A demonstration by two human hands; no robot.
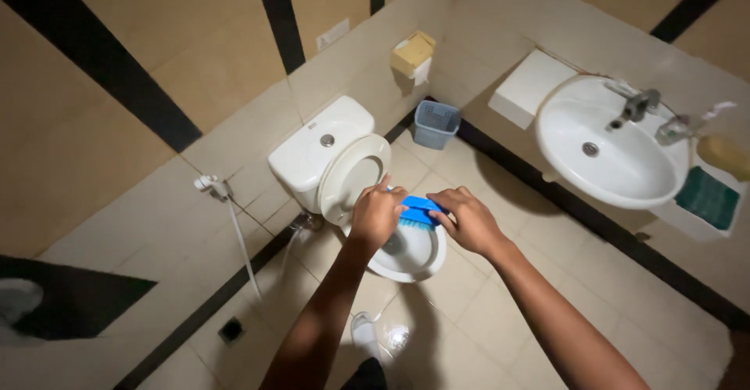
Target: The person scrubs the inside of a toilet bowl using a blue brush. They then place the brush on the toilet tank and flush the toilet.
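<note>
Beige tiled walls [117, 85] with black stripes and a pale tiled floor [484, 304] are seen from above; small bathroom.

A white toilet [312, 152] is set against the wall, seat and lid [355, 175] raised and tilted back toward the tank. The bowl [418, 261] is open below the hands.

A blue scrub brush [419, 212] is held over the rim of the bowl, between both hands. The left hand [376, 214] is curled over the brush's left end, fingers bent down, thumb raised; whether it is actually gripped cannot be told, since the contact is hidden. The right hand [467, 220] is closed on the brush's right end, fingertips pressed onto the blue back.

A spray hose [234, 234] is hung from a wall fitting left of the toilet. A blue-grey waste basket [435, 123] is placed in the corner, under a yellow paper dispenser [412, 53] mounted on the wall. A white wall basin [609, 144] with a metal tap [637, 105] is fixed on the right. A green item [707, 197] and a yellow one [726, 156] are seen on the ledge beside it; kind cannot be told. A floor drain [231, 329] is set in the dark floor strip. A white shoe [363, 334] is visible below the left forearm.
</note>
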